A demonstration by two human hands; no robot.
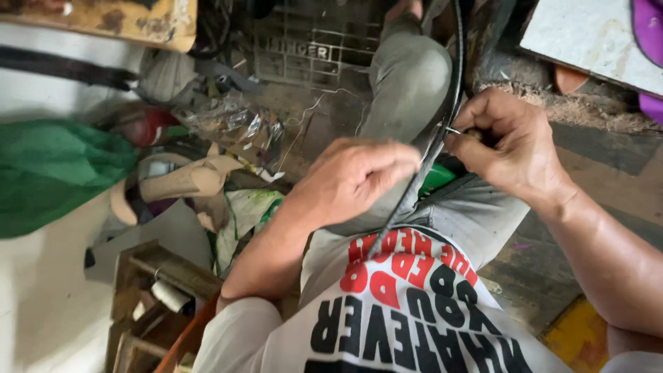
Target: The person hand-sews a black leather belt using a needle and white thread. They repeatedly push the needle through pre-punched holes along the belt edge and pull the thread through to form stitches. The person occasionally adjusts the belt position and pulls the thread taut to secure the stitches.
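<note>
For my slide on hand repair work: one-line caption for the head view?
Left hand pinches a black strap over the lap while right hand pushes a metal awl into it.

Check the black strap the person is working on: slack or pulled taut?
Taut. The black strap runs in a straight line between the left hand and the right hand, both gripping it.

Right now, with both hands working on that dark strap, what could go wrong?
1. The right hand pushes a thin metal tool into the dark strap toward the left hand. A slip could prick those fingers.
2. The work sits just above the knee, so a tool pushed through could possibly reach the leg.
3. The strap runs long and loose past the shirt; it may twist or pull away.
</note>
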